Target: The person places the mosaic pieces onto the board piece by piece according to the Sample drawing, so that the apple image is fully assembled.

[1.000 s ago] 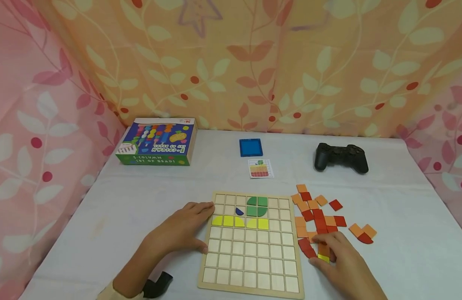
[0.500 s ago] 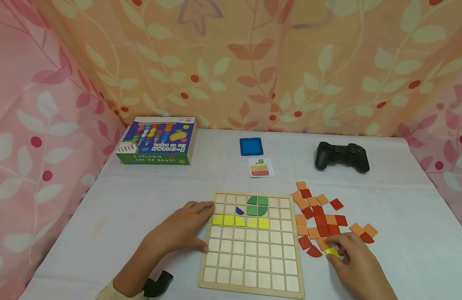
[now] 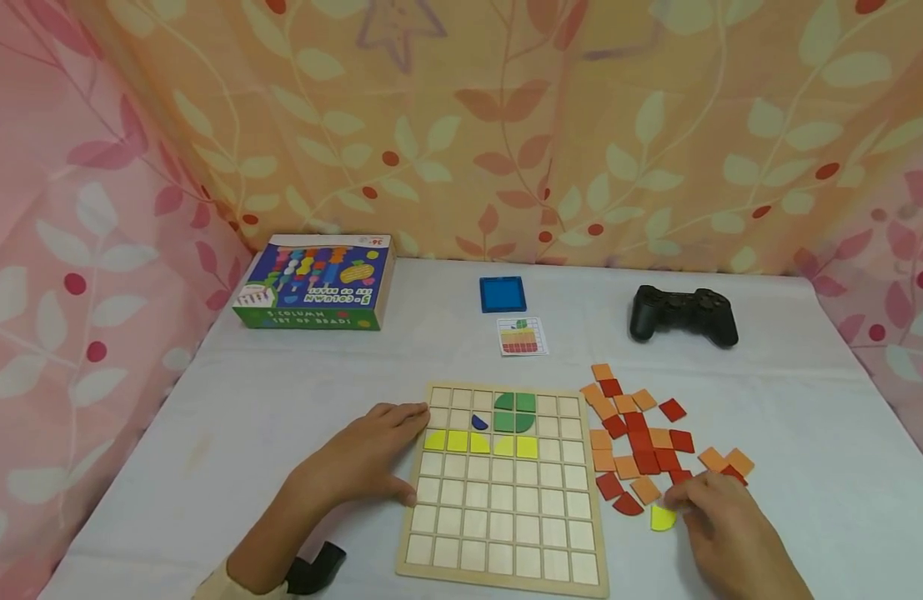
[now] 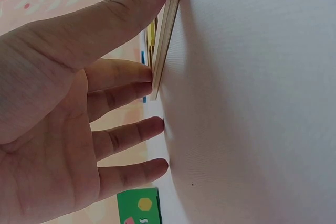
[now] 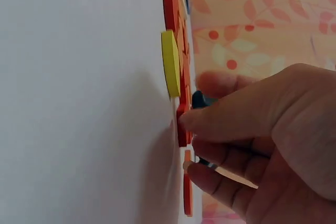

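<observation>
A wooden grid board (image 3: 499,492) lies flat on the table. Five yellow pieces, green pieces (image 3: 514,412) and a small blue half-round piece (image 3: 479,422) sit in its upper cells. My left hand (image 3: 356,467) rests at the board's left edge, thumb and fingers spread along it; the left wrist view shows the thumb and two fingertips at the board (image 4: 170,19). My right hand (image 3: 724,525) is low over the table right of the board, fingers loosely bent. Just left of its fingertips lies a yellow quarter-round piece (image 3: 663,518). A red piece (image 3: 680,477) shows beside the index finger.
Loose orange and red tiles (image 3: 641,446) are scattered right of the board. Behind stand a patterned picture card (image 3: 522,337), a blue square tray (image 3: 502,294), a bead-set box (image 3: 314,283) and a black game controller (image 3: 682,315). A black object (image 3: 316,569) lies by the left forearm.
My right hand has moved right and let go of the yellow quarter-round piece, dragged away from the orange and red tiles. The left hand and board have stayed put.
</observation>
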`<state>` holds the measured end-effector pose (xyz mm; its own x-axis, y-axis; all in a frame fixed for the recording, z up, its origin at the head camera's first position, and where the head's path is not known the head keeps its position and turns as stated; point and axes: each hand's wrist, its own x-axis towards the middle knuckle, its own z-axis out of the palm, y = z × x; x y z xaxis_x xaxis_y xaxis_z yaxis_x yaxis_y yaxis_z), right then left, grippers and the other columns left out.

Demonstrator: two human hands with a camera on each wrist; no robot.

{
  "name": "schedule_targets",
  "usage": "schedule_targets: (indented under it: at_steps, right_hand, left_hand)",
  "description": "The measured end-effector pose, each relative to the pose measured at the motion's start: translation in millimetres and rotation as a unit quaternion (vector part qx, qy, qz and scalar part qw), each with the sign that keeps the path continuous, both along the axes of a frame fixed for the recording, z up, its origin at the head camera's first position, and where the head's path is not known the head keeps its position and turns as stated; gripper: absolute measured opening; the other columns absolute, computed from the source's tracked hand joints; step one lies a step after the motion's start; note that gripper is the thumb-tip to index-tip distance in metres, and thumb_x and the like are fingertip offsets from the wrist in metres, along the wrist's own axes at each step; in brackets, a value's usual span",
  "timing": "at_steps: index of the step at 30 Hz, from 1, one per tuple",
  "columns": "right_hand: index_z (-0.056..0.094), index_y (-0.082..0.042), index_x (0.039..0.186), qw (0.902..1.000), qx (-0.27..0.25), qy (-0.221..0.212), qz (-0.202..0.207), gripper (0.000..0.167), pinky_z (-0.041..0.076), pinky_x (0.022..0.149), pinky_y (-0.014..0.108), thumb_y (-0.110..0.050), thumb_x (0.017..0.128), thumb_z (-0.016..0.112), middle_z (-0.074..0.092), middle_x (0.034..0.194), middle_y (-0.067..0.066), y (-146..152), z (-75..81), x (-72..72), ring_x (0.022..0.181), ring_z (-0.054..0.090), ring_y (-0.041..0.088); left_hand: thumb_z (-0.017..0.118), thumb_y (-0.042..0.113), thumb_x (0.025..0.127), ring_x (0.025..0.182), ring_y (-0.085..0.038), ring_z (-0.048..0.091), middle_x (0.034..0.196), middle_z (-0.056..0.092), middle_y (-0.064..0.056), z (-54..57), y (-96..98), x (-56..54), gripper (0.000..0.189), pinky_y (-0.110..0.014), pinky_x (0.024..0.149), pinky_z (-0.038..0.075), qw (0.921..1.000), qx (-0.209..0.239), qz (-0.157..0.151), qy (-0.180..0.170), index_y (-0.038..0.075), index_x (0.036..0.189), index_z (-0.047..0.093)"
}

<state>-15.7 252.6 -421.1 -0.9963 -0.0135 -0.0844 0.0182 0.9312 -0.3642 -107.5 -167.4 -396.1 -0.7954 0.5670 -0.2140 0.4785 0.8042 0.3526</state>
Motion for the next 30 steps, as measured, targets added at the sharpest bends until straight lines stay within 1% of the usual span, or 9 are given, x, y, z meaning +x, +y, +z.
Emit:
schedule_targets:
  at_steps: [2,5,7,9,12,15,18,22,30]
  right_hand:
    - [0.071,-0.01,0.098,0.9995,0.001,-0.027,-0.016,0.021,0.056,0.075,0.045,-0.008,0.081,0.083,0.056,0.087,0.0,3.7,1.1,-2.0,0.086,0.052,0.023]
    - [0.069,-0.005,0.104,0.9962,-0.008,-0.08,-0.035,0.04,0.052,0.068,0.039,-0.033,0.08,0.085,0.052,0.083,0.001,6.1,1.6,-5.2,0.081,0.05,0.021]
    - [0.069,-0.004,0.104,0.9931,-0.016,-0.11,-0.038,0.049,0.05,0.067,0.037,-0.041,0.077,0.086,0.052,0.082,0.0,6.0,1.3,-5.7,0.079,0.05,0.02]
    - [0.071,-0.007,0.104,0.9919,-0.017,-0.122,-0.031,0.045,0.054,0.07,0.038,-0.037,0.076,0.087,0.053,0.084,-0.001,4.0,1.2,-5.5,0.081,0.051,0.018]
    - [0.073,-0.013,0.101,0.9937,-0.016,-0.111,-0.005,0.028,0.058,0.08,0.043,-0.018,0.078,0.087,0.058,0.092,-0.002,0.2,2.0,-4.1,0.087,0.055,0.019]
    - [0.073,-0.017,0.102,0.9951,-0.017,-0.096,0.013,0.03,0.057,0.084,0.044,-0.003,0.078,0.083,0.061,0.098,-0.003,-3.9,3.5,-3.5,0.092,0.057,0.019]
    - [0.072,-0.013,0.109,0.9954,-0.018,-0.094,0.0,0.034,0.058,0.082,0.043,-0.01,0.078,0.085,0.061,0.1,-0.001,-6.4,4.4,-2.4,0.093,0.056,0.019]
    - [0.071,-0.003,0.113,0.9941,-0.011,-0.1,-0.04,0.05,0.056,0.072,0.037,-0.029,0.074,0.09,0.056,0.092,0.002,-7.6,3.7,-3.3,0.085,0.052,0.02]
    - [0.072,-0.001,0.104,0.9924,-0.018,-0.104,-0.064,0.039,0.054,0.072,0.039,-0.024,0.076,0.088,0.054,0.088,0.003,-7.5,0.9,-5.1,0.082,0.051,0.021]
  left_hand:
    - [0.092,0.045,0.067,0.139,-0.031,0.039,0.156,0.041,-0.006,-0.4,0.2,0.1,0.104,-0.049,0.11,0.038,1.0,0.0,0.0,-0.001,0.005,0.151,0.044]
    - [0.092,0.046,0.067,0.139,-0.03,0.039,0.156,0.04,-0.005,-0.8,0.4,0.2,0.105,-0.048,0.11,0.038,1.0,-0.006,0.002,-0.002,0.006,0.151,0.044]
    - [0.092,0.046,0.068,0.139,-0.029,0.039,0.157,0.04,-0.005,-1.4,0.3,0.1,0.105,-0.047,0.11,0.038,0.9999,-0.009,0.004,-0.001,0.006,0.152,0.044]
    - [0.092,0.046,0.068,0.139,-0.029,0.039,0.157,0.04,-0.005,-1.4,0.5,-0.1,0.105,-0.047,0.11,0.038,0.9999,-0.011,0.005,-0.001,0.007,0.152,0.044]
    - [0.092,0.046,0.067,0.14,-0.029,0.038,0.157,0.04,-0.004,-1.3,0.5,-0.2,0.105,-0.047,0.11,0.038,0.9999,-0.011,0.008,-0.001,0.007,0.152,0.043]
    - [0.092,0.045,0.067,0.14,-0.03,0.038,0.157,0.04,-0.004,-0.5,0.7,0.2,0.105,-0.048,0.11,0.038,0.9999,-0.008,0.008,-0.003,0.007,0.152,0.043]
    - [0.092,0.045,0.068,0.14,-0.03,0.038,0.157,0.04,-0.005,0.0,1.3,0.3,0.105,-0.048,0.11,0.038,1.0,-0.006,0.006,-0.003,0.006,0.152,0.043]
    - [0.092,0.045,0.068,0.14,-0.03,0.038,0.157,0.04,-0.004,-0.3,2.0,0.2,0.105,-0.048,0.11,0.038,0.9999,-0.009,0.007,-0.002,0.007,0.152,0.043]
    - [0.092,0.045,0.068,0.139,-0.03,0.038,0.157,0.039,-0.005,-0.7,1.9,0.6,0.105,-0.048,0.11,0.038,0.9999,-0.009,0.005,0.0,0.006,0.152,0.043]
